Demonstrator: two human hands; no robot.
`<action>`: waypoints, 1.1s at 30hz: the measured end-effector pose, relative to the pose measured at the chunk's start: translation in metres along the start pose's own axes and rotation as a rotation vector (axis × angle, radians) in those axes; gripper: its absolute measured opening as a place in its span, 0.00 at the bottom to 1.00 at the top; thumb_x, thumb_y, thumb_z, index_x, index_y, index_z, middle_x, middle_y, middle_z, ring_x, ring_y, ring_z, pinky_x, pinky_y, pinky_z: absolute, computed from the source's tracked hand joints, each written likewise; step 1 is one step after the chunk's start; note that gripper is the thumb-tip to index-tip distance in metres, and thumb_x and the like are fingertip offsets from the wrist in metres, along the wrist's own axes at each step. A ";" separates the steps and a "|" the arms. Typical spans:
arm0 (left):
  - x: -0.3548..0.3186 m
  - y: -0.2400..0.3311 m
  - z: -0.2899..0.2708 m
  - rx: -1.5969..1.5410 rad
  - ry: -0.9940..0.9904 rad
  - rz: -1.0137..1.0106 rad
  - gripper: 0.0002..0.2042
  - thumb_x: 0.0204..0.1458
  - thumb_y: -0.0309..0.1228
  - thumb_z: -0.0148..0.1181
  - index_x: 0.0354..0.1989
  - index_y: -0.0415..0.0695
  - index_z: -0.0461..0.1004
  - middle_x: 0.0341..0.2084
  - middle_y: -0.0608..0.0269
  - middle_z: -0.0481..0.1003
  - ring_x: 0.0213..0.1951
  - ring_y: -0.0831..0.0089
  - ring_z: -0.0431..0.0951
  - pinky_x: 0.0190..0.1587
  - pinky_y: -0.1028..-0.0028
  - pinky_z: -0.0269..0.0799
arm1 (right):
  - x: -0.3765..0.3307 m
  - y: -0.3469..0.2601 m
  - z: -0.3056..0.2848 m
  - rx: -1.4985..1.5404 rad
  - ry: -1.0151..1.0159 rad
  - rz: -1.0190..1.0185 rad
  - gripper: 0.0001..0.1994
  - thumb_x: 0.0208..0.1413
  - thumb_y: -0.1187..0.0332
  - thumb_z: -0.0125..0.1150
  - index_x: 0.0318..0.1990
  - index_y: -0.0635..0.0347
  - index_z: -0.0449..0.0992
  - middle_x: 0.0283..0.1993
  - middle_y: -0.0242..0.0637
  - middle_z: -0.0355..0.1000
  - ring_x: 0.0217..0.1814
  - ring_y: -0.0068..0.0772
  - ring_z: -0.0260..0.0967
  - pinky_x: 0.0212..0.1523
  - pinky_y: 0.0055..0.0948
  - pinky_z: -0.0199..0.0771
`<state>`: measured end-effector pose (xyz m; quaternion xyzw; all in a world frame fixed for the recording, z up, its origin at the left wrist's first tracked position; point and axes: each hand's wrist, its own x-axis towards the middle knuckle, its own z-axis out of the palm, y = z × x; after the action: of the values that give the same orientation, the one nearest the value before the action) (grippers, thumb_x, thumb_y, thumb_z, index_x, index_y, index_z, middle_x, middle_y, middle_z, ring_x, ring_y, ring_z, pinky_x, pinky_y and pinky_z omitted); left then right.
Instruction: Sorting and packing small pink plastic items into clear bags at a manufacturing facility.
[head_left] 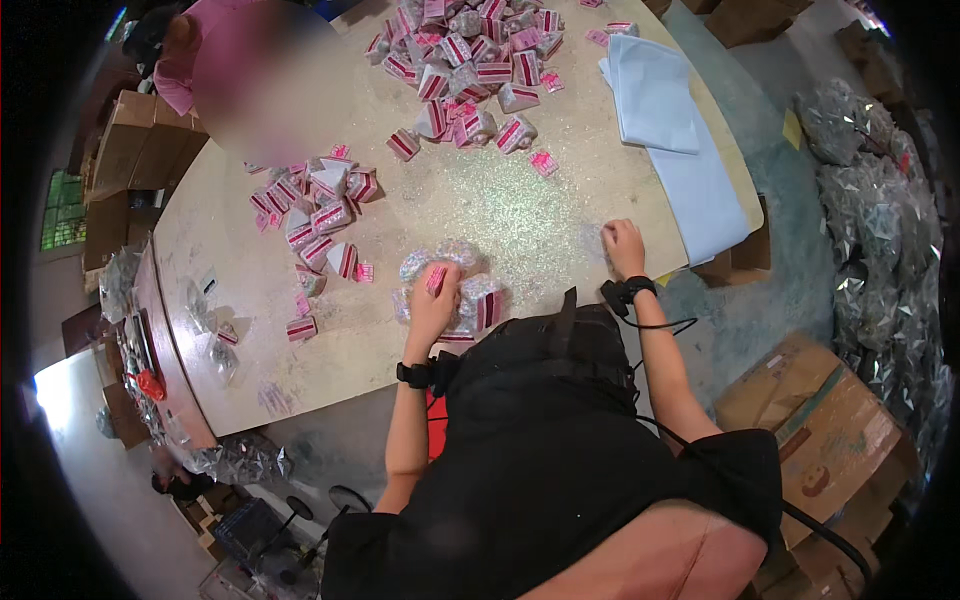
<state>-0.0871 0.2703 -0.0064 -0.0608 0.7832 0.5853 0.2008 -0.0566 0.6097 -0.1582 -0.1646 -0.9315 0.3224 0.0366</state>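
My left hand (pixel 440 300) is closed around a small pink printed tag (pixel 435 280), at the near edge of the table. Close around that hand lie several clear bags of glittery filling (pixel 458 253), and one with a dark pink stripe (pixel 489 308) sits just to its right. Farther right, my right hand (pixel 625 247) has its fingers curled together at a thin clear plastic piece (pixel 592 242), which looks pinched at its edge. The fingertips of this hand are partly hidden.
A pile of striped glitter packets (pixel 465 75) covers the table's far part, and a smaller pile (pixel 320 205) lies to the left. Glitter is strewn over the tabletop (pixel 530 215). White sheets (pixel 650 100) lie at the right edge. Across the table is a person in pink (pixel 180 75). Cardboard boxes (pixel 820 430) stand right.
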 end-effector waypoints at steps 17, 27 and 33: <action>0.001 0.009 0.016 0.098 -0.023 -0.040 0.08 0.53 0.33 0.53 0.27 0.41 0.68 0.16 0.71 0.67 0.20 0.84 0.64 0.23 0.80 0.61 | 0.010 -0.052 0.002 -0.005 0.192 -0.130 0.06 0.46 0.66 0.58 0.31 0.52 0.79 0.37 0.29 0.70 0.42 0.36 0.60 0.44 0.33 0.59; 0.001 0.011 0.021 0.187 -0.083 0.042 0.11 0.53 0.36 0.53 0.26 0.41 0.66 0.15 0.68 0.66 0.18 0.82 0.63 0.21 0.78 0.60 | -0.001 -0.060 -0.020 0.136 0.024 -0.188 0.06 0.47 0.67 0.58 0.32 0.53 0.79 0.36 0.32 0.66 0.42 0.36 0.58 0.45 0.31 0.57; 0.000 0.009 0.015 0.090 -0.121 0.069 0.09 0.52 0.34 0.53 0.27 0.41 0.68 0.14 0.71 0.66 0.17 0.83 0.64 0.21 0.79 0.60 | 0.004 -0.085 -0.037 1.161 -0.113 0.291 0.10 0.55 0.68 0.52 0.39 0.66 0.73 0.35 0.33 0.68 0.39 0.28 0.65 0.43 0.26 0.65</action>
<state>-0.0861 0.2870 -0.0020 0.0108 0.7967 0.5589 0.2298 -0.0781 0.5703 -0.0774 -0.2261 -0.5715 0.7884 0.0264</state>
